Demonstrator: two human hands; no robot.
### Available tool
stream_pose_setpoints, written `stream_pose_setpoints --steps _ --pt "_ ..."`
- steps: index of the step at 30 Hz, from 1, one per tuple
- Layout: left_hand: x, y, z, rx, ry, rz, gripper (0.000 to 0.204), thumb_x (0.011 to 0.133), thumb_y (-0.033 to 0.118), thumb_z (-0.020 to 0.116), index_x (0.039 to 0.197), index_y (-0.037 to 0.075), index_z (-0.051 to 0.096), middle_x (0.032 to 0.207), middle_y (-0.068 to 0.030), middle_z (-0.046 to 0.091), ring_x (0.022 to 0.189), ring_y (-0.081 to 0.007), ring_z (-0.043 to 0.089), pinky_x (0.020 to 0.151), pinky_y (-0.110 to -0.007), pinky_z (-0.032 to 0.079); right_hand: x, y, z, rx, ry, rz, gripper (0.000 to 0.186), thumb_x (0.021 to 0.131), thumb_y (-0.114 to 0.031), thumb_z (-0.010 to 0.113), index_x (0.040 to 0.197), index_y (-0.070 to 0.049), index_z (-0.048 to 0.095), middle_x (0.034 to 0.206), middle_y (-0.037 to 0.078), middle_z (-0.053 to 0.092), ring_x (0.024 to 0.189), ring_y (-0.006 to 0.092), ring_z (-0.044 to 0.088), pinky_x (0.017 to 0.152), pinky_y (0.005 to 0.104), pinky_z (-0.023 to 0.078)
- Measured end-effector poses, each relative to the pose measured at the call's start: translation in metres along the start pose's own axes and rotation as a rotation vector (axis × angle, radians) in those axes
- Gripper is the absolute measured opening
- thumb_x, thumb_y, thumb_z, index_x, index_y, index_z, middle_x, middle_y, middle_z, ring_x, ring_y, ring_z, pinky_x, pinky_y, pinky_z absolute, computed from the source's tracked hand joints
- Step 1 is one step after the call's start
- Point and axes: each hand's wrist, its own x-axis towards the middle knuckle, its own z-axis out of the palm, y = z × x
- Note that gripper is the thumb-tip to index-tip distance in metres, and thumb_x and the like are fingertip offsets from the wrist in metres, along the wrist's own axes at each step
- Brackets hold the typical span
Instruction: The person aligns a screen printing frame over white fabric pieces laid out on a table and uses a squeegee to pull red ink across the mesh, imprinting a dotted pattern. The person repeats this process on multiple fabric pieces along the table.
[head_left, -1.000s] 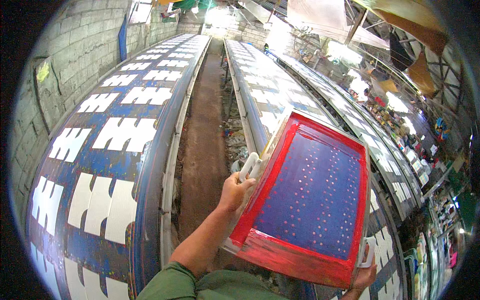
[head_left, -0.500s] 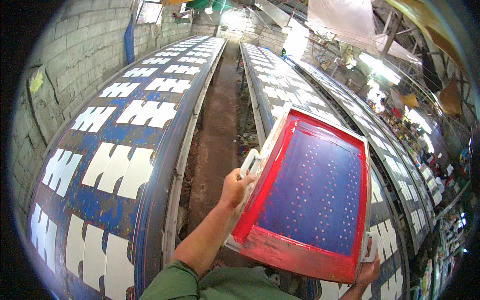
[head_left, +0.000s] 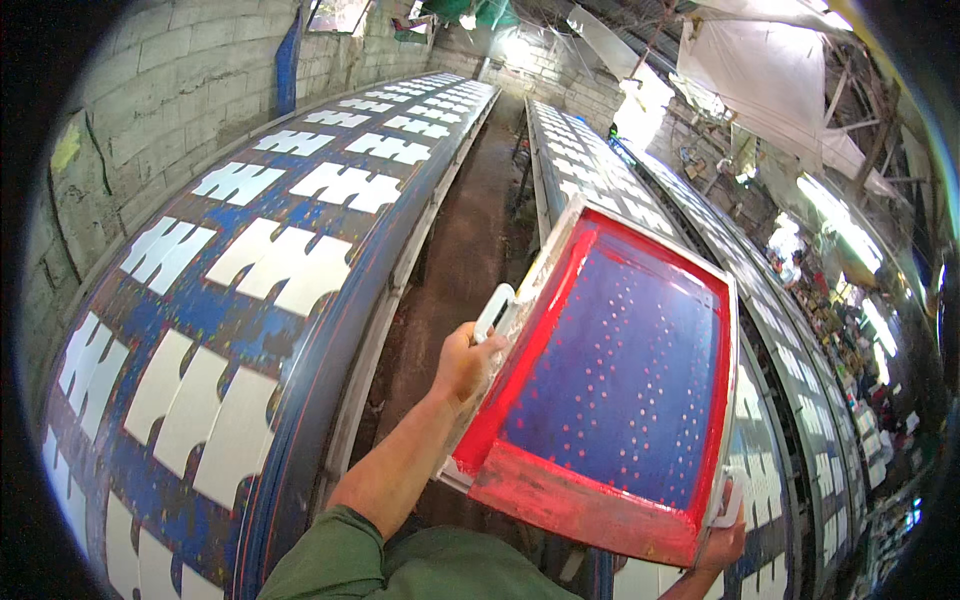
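From where I'm standing, the person is holding a rectangular screen (head_left: 620,370) in front of the body, its far end slanting toward the right-hand surface (head_left: 550,185) and hiding part of it. The left hand (head_left: 467,365) is gripping the lower end of a white handle (head_left: 495,308) on the screen's left side, those fingers closing around it. The right hand (head_left: 722,548) is grasping the matching handle (head_left: 733,502) near the right corner; its fingers are curling behind, partly hidden, so I can't tell how tightly they're holding. The screen's blue mesh is showing lines of pale dots, and wet-looking red is bordering it, with a duller, streaked red band running along the near end. Across the bare aisle (head_left: 465,250), white notched pieces (head_left: 195,410) are lying in rows along a long, blue-stained surface (head_left: 300,350). A grey block wall (head_left: 210,80) is rising behind that, and a pale sheet (head_left: 755,80) is hanging overhead at the right.
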Motion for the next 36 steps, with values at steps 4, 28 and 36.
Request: stream_pose_setpoints --steps 4,28,36 --pt "0.103 -0.003 0.023 0.026 -0.029 -0.012 0.032 0.094 0.022 0.084 0.116 0.002 0.073 0.101 -0.0015 0.068 0.094 -0.0121 0.061 0.088 -0.030 0.049 0.077 0.034 0.033 0.027 -0.021 0.024 0.104 0.099 -0.064 0.061 0.167 0.010 0.035 0.166 0.029 0.047 0.153 0.0456 0.049 0.128 0.0628 0.039" --pt "0.699 -0.074 0.182 0.101 -0.239 -0.086 0.033 0.098 0.018 0.081 0.124 -0.001 0.073 0.110 -0.0056 0.074 0.104 -0.0143 0.066 0.098 -0.033 0.050 0.524 0.313 0.102 0.026 0.283 -0.113 0.097 0.106 -0.060 0.056 0.170 0.009 0.031 0.168 0.027 0.048 0.146 0.0424 0.057 0.120 0.0588 0.049" --pt "0.904 -0.107 0.175 0.013 -0.238 -0.057 0.031 0.098 0.016 0.079 0.123 -0.001 0.073 0.111 -0.0061 0.074 0.106 -0.0153 0.067 0.099 -0.033 0.050 0.698 0.410 0.175 -0.031 0.242 -0.061 0.094 0.107 -0.056 0.054 0.171 0.009 0.029 0.165 0.026 0.051 0.147 0.0419 0.057 0.121 0.0586 0.049"
